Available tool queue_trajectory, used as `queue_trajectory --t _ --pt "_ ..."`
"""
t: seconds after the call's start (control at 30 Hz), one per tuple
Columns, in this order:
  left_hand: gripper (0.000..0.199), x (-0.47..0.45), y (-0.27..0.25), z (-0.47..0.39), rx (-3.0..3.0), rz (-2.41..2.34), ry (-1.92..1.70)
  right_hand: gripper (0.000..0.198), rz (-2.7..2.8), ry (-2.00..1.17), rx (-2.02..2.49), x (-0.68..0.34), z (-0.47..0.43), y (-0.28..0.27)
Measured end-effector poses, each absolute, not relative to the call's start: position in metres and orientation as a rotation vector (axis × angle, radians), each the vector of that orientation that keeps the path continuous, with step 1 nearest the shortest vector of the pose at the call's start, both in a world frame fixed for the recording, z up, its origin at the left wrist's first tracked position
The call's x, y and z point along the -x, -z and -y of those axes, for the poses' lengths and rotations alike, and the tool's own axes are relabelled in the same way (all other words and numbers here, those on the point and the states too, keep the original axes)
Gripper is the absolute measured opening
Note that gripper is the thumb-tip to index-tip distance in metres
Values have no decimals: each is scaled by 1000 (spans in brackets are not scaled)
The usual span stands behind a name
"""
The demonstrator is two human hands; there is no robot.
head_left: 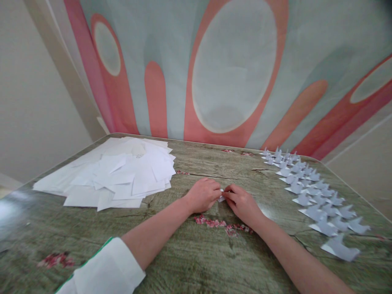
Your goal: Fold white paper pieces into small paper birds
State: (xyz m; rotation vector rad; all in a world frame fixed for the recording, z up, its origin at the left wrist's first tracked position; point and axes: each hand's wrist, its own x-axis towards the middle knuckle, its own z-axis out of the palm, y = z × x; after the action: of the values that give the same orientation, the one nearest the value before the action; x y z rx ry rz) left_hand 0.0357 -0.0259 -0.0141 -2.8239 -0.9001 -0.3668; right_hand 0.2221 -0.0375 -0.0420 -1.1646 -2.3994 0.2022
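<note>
Near the middle of the table, a small piece of folded white paper (221, 199) is pinched between my two hands. My left hand (204, 194) is closed on its left side, with the fingers curled and their tips partly hidden. From the right, my right hand (241, 203) grips the same paper between thumb and forefinger. The fingertips of both hands nearly meet. Most of the paper is covered by the fingers, so its folded shape cannot be made out.
A wide heap of loose white paper sheets (122, 171) spreads over the left of the wood-patterned table (171, 253). Rows of several folded white paper birds (324, 226) stand along the right side. A wall with a coral and grey-blue pattern (174, 102) rises behind the far edge.
</note>
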Motion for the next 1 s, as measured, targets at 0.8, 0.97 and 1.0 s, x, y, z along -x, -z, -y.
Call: queue_trajectory --t 0.8,0.97,1.0 --pt "23 -33 15 27 2885 801 466 24 2412 -207 1189 -221 41 40" --pt "28 -34 15 27 2898 938 530 22 2418 -196 1195 -221 41 39" --pt "28 -34 14 27 2902 970 542 21 2418 -196 1195 -221 41 39"
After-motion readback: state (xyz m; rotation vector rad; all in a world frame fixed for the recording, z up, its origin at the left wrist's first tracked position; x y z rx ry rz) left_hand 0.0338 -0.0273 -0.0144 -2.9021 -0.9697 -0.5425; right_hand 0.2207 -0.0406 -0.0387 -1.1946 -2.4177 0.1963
